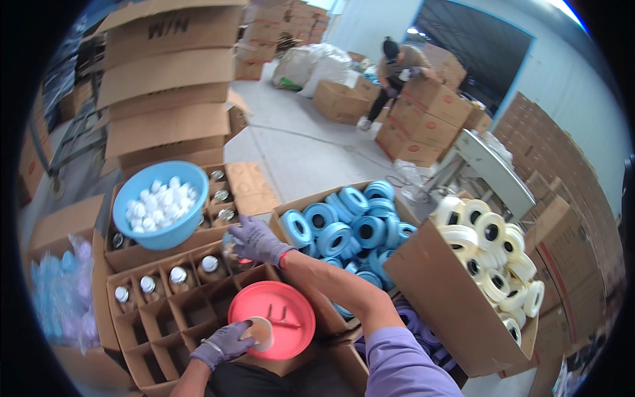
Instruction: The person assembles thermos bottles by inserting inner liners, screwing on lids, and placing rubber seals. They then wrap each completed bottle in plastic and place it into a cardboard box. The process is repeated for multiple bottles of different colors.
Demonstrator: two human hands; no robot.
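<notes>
My left hand (228,343), in a grey-purple glove, is closed on the edge of a cream, round cup-like piece (260,334). This piece is over a red round plastic disc (297,333) that has short dark marks or bits on it. My right hand (261,241), gloved alike, reaches across to the far right corner of a divided carton (119,334). Its fingers curl around a clear glass bottle (229,246), mostly hidden by the hand. White-capped bottles (178,274) stand in that carton's far row.
A blue basin (126,218) of white caps (159,206) rests on another bottle carton. Boxes of blue rings (334,238) and cream rings (493,228) stand to the right. Bagged blue and purple pieces (63,284) lie at left. Another person (407,63) works among stacked cartons (426,119) beyond.
</notes>
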